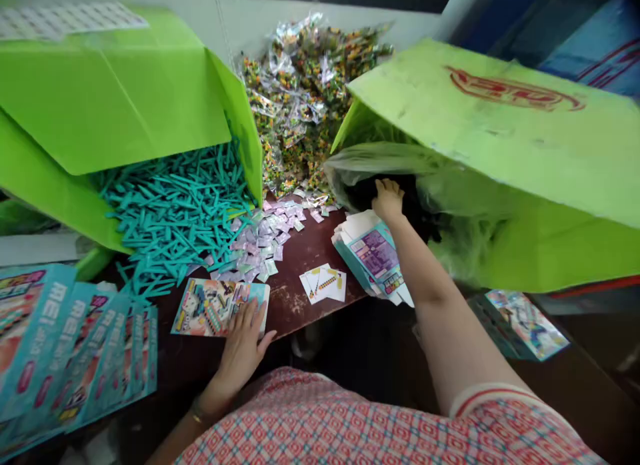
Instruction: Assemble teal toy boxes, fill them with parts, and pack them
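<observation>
My left hand [244, 338] lies with spread fingers on a flat, colourful printed box [207, 308] at the table's front edge. On the right, my right hand [389, 198] reaches into a clear plastic liner [385, 157] inside a green carton, over dark contents [415, 192]. Its fingers bend down into the dark contents, and their tips are partly hidden, so any hold cannot be made out. Beneath my right forearm is a stack of teal and purple boxes [373, 255]. Small white cards [324, 283] with printed pictures lie between the hands.
Teal plastic pieces [175, 212] spill from a green carton [115, 98] at left. Small packets [265, 242] lie beside them, below heaped bags of colourful beads [305, 105]. Printed boxes [75, 358] stand at lower left; another box [530, 325] is at right, below the right green carton [510, 132].
</observation>
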A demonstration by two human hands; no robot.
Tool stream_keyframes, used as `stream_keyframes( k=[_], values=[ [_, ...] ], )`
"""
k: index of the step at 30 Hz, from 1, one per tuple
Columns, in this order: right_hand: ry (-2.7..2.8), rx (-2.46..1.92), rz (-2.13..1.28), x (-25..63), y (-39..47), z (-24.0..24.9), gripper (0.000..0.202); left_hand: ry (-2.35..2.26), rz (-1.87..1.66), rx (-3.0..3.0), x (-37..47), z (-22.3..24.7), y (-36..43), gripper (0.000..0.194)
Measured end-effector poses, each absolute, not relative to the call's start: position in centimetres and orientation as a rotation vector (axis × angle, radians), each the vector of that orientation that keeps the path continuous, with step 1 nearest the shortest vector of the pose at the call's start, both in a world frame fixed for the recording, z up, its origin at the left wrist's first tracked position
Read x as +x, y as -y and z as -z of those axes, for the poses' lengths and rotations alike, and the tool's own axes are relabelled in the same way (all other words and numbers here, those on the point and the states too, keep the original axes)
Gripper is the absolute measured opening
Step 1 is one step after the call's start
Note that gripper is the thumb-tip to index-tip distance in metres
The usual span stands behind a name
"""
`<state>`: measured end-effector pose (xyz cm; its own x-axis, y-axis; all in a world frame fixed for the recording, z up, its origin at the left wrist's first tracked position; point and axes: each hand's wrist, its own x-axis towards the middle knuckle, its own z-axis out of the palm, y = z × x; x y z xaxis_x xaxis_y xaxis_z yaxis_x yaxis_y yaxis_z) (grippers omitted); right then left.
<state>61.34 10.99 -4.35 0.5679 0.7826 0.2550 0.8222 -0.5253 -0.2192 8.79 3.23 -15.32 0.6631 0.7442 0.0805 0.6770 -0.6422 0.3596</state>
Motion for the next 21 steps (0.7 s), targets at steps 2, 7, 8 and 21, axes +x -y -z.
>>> stream_keyframes(
  k=[2, 7, 8, 21],
  values=[
    [1.271, -2.518, 0.191, 64.1, -10.7, 3.9, 0.044, -1.114, -0.386, 2.503, 9.1, 15.0, -4.6, 0.053],
    [1.261, -2.458, 0.227, 66.0, -10.7, 3.4, 0.040, -1.005, -0.506, 2.133, 10.4, 13.6, -7.2, 0.044],
    [1.266, -2.426, 0.230, 65.2, -10.6, 3.4, 0.041, -0.993, -0.522, 2.017, 10.9, 13.3, -7.4, 0.042],
    [2.177, -1.411, -0.694, 38.0, -14.3, 7.5, 0.020, -0.866, -0.677, 0.276, 13.4, 11.8, -11.8, 0.032]
  ],
)
